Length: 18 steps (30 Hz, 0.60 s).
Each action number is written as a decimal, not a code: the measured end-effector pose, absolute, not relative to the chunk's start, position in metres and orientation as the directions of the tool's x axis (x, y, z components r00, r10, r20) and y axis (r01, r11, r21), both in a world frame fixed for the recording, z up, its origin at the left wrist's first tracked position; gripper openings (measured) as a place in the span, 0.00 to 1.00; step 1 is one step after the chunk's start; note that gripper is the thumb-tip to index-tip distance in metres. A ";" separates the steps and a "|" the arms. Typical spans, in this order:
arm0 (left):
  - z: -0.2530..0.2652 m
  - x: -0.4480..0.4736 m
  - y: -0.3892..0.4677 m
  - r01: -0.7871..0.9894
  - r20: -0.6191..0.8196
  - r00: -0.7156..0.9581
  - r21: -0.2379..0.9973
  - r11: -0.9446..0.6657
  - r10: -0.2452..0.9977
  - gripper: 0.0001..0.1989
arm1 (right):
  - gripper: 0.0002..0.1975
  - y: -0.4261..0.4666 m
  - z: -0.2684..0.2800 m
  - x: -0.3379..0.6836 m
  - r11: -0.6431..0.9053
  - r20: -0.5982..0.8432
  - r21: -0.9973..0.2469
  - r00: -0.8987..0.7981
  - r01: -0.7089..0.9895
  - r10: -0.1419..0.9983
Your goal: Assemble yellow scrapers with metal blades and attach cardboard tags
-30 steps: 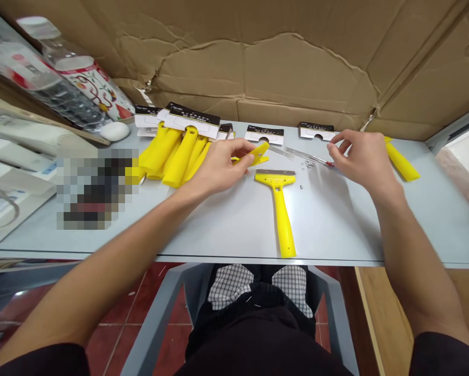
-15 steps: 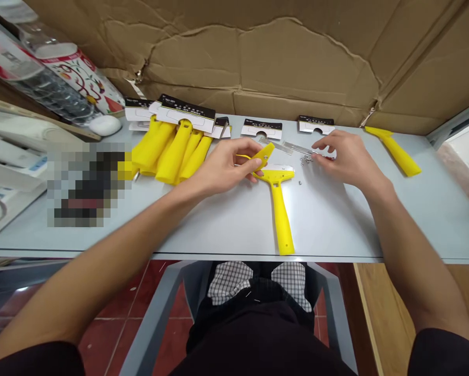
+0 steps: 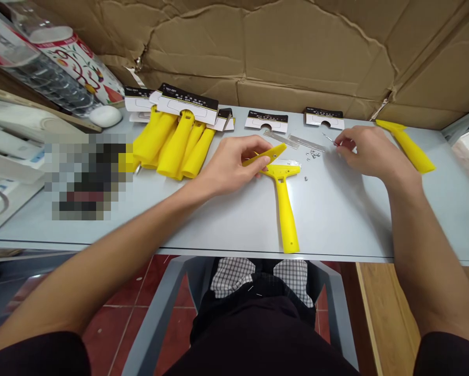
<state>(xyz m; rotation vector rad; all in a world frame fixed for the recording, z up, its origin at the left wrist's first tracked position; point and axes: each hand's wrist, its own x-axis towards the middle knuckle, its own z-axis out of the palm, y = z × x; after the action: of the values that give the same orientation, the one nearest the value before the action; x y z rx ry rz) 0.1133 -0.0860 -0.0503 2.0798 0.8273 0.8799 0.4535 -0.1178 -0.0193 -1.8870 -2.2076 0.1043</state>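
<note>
My left hand (image 3: 242,161) is closed on a small yellow plastic scraper plate (image 3: 272,155) with a screw in it. Just below that plate, a yellow scraper handle (image 3: 285,209) lies with its wide head toward the back and a clear strip along its edge. In my right hand (image 3: 361,149), raised to the right of the blades, is a thin metal screwdriver (image 3: 328,139) pinched between thumb and fingers; its far end is hidden. Flat metal blades (image 3: 308,143) and several small screws (image 3: 313,154) lie on the table between the hands.
Several carded yellow scrapers (image 3: 175,146) are heaped at left, beside a blurred-out dark object (image 3: 93,177). Two card sleeves (image 3: 266,121) lie by the cardboard wall (image 3: 289,57). Another yellow handle (image 3: 412,149) rests at right. A bottle (image 3: 50,73) leans at far left.
My right hand has lifted from beside the screws and moved right, with the thin screwdriver now showing in its fingers. My left hand keeps hold of the yellow plate. The view has shifted slightly.
</note>
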 end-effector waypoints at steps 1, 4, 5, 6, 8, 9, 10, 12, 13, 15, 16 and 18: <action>-0.051 0.113 -0.087 0.300 0.395 0.542 0.733 -0.610 0.742 0.09 | 0.09 -0.121 -0.016 0.446 0.225 0.192 -0.239 -0.181 0.945 0.965; -0.050 0.112 -0.088 0.364 0.548 0.528 0.545 -0.756 0.649 0.10 | 0.10 -0.130 -0.007 0.421 0.404 0.286 -0.357 -0.313 0.842 0.905; -0.050 0.112 -0.088 0.376 0.556 0.542 0.510 -0.774 0.630 0.10 | 0.11 -0.133 -0.006 0.414 0.434 0.283 -0.384 -0.344 0.815 0.895; -0.049 0.111 -0.088 0.387 0.549 0.561 0.487 -0.783 0.619 0.11 | 0.12 -0.136 -0.005 0.407 0.462 0.286 -0.403 -0.370 0.790 0.884; -0.048 0.110 -0.088 0.401 0.524 0.599 0.458 -0.793 0.606 0.11 | 0.13 -0.140 -0.007 0.398 0.485 0.280 -0.410 -0.400 0.773 0.873; -0.047 0.109 -0.088 0.405 0.514 0.612 0.448 -0.797 0.600 0.11 | 0.13 -0.141 -0.008 0.395 0.491 0.279 -0.409 -0.407 0.769 0.870; -0.047 0.109 -0.088 0.408 0.508 0.622 0.438 -0.801 0.595 0.11 | 0.13 -0.142 -0.010 0.392 0.495 0.280 -0.408 -0.411 0.767 0.868; -0.047 0.108 -0.088 0.415 0.501 0.630 0.430 -0.802 0.594 0.11 | 0.13 -0.141 -0.013 0.391 0.509 0.290 -0.412 -0.420 0.756 0.860; -0.047 0.108 -0.087 0.420 0.492 0.632 0.431 -0.799 0.598 0.11 | 0.13 -0.141 -0.015 0.391 0.519 0.296 -0.413 -0.428 0.749 0.854; -0.049 0.108 -0.087 0.424 0.464 0.645 0.443 -0.790 0.607 0.11 | 0.13 -0.140 -0.016 0.392 0.534 0.304 -0.405 -0.441 0.742 0.844; -0.049 0.108 -0.087 0.423 0.450 0.654 0.450 -0.787 0.609 0.10 | 0.13 -0.139 -0.016 0.393 0.538 0.304 -0.398 -0.446 0.743 0.842; -0.051 0.108 -0.086 0.419 0.431 0.665 0.460 -0.783 0.610 0.11 | 0.13 -0.139 -0.015 0.394 0.540 0.299 -0.383 -0.453 0.749 0.840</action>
<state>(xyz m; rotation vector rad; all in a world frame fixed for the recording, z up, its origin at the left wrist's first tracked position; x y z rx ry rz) 0.1081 -0.0863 -0.0514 2.5608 0.8176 0.8337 0.3935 -0.1393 -0.0153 -1.2901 -2.3282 0.2706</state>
